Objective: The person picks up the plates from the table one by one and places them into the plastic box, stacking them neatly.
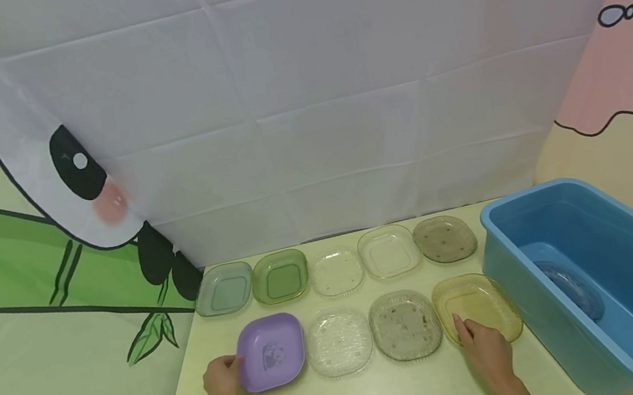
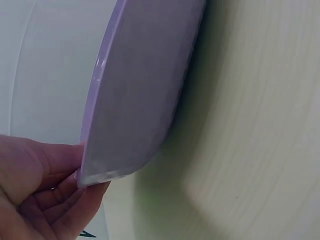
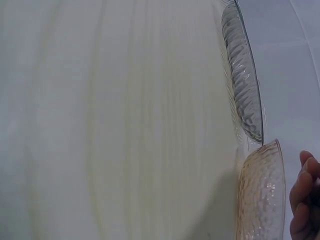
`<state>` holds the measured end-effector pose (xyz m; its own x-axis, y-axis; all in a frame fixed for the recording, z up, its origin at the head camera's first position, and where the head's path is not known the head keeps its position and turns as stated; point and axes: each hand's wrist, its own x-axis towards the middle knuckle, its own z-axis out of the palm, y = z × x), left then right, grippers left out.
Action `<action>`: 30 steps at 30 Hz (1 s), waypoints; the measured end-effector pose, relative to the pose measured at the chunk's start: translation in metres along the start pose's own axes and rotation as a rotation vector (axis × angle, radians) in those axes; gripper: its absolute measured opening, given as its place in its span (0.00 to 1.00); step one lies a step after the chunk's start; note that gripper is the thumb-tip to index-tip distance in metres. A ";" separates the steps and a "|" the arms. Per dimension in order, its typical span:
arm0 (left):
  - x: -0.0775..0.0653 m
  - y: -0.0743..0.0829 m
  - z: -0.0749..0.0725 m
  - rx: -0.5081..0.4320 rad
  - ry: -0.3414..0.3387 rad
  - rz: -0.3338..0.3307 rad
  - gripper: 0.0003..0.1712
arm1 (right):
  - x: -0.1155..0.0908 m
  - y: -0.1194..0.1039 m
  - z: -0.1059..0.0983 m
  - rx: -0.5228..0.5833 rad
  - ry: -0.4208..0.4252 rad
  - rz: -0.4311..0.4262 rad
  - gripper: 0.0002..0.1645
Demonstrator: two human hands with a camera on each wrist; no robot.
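My left hand (image 1: pixel 222 381) pinches the left rim of a purple square plate (image 1: pixel 263 344) with a printed figure in its middle. In the left wrist view the plate (image 2: pixel 142 85) shows its side and underside, tilted, with thumb on one face of the rim and fingers (image 2: pixel 70 205) on the other. My right hand (image 1: pixel 488 350) hovers over the front of an amber clear plate (image 1: pixel 483 301), holding nothing. The right wrist view shows its loosely bent fingers (image 3: pixel 304 195) just above the rim of that textured plate (image 3: pixel 261 195).
A ribbed clear plate (image 1: pixel 339 341) and a grey plate (image 1: pixel 405 325) fill the front row. Behind stand a bluish plate (image 1: pixel 224 289), a green plate (image 1: pixel 280 276), two clear plates and a smoky plate (image 1: pixel 445 239). A blue tub (image 1: pixel 542 328) at right holds a dark clear dish (image 1: pixel 570 289).
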<state>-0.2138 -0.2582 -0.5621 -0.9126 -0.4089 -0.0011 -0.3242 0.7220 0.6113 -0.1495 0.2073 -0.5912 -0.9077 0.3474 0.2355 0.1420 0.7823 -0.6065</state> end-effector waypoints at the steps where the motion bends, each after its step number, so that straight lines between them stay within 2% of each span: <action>1: 0.000 0.000 -0.001 0.000 0.000 -0.002 0.13 | 0.000 0.000 0.000 -0.002 0.001 0.001 0.29; 8: 0.000 0.005 -0.009 0.011 -0.003 -0.019 0.13 | -0.002 0.001 0.000 -0.004 -0.020 0.014 0.29; 16: -0.003 0.021 -0.018 -0.002 -0.004 0.038 0.15 | -0.004 0.000 0.000 0.003 -0.009 -0.003 0.29; 24: -0.012 0.050 -0.024 -0.049 0.016 0.078 0.14 | -0.001 -0.004 -0.003 0.009 -0.020 0.003 0.30; 30: -0.024 0.077 -0.011 -0.121 0.003 0.080 0.12 | 0.002 -0.007 -0.002 0.015 0.014 -0.033 0.29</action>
<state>-0.2143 -0.1986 -0.5065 -0.9336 -0.3544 0.0534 -0.2180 0.6797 0.7003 -0.1517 0.2032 -0.5851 -0.9060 0.3286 0.2667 0.1058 0.7860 -0.6092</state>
